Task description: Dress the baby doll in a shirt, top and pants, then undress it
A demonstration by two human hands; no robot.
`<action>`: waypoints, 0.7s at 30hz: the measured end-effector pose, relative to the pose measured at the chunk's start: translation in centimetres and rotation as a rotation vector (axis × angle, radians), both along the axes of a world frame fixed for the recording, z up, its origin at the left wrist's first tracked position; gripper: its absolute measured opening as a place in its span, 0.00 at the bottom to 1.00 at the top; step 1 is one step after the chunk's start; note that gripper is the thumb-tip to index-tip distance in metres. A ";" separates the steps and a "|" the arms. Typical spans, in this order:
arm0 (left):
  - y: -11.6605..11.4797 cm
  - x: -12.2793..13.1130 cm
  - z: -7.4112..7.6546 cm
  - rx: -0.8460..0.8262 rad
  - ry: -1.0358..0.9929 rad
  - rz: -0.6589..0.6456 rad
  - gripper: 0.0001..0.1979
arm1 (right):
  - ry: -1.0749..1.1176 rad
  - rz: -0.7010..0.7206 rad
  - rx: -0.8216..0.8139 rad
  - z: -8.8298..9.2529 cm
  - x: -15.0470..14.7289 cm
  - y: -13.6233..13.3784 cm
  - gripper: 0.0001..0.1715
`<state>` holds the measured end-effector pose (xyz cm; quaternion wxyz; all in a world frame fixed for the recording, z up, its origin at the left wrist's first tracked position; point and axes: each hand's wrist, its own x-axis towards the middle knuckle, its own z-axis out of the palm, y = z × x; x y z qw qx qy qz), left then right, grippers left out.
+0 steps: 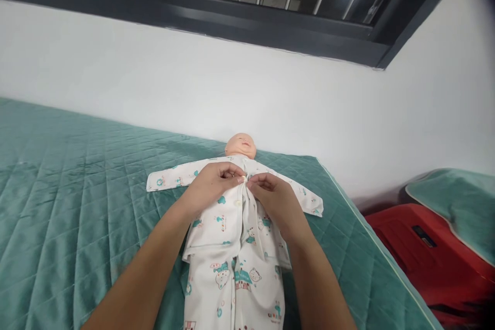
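A baby doll (241, 145) lies on its back on a teal quilted bed (77, 191), its head toward the wall. It wears a white printed sleepsuit (235, 263) with both sleeves spread sideways. My left hand (212, 185) pinches the left edge of the suit's front opening at the chest. My right hand (273, 198) pinches the opposite edge right beside it. The fingertips of both hands meet near the collar, closed on the fabric.
A white wall (270, 98) runs behind the bed, with a dark-framed barred window (247, 5) above. To the right of the bed stands a red object (425, 252), partly covered by a teal cloth (460, 206). The bed's right edge runs diagonally toward me.
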<state>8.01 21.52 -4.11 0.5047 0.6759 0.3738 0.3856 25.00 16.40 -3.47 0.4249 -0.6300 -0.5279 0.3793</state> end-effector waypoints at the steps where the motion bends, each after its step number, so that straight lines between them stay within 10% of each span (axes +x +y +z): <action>1: 0.1 0.0 -0.1 -0.003 -0.004 -0.005 0.11 | -0.071 -0.019 0.018 0.0 -0.2 -0.1 0.11; 16: 0.2 -0.1 -0.6 0.002 0.012 0.038 0.13 | -0.637 -0.197 0.179 -0.1 -3.1 -1.0 0.08; 21: 0.1 0.0 -0.5 0.003 0.036 0.062 0.12 | -0.414 -0.137 0.148 -0.3 -1.9 -0.4 0.08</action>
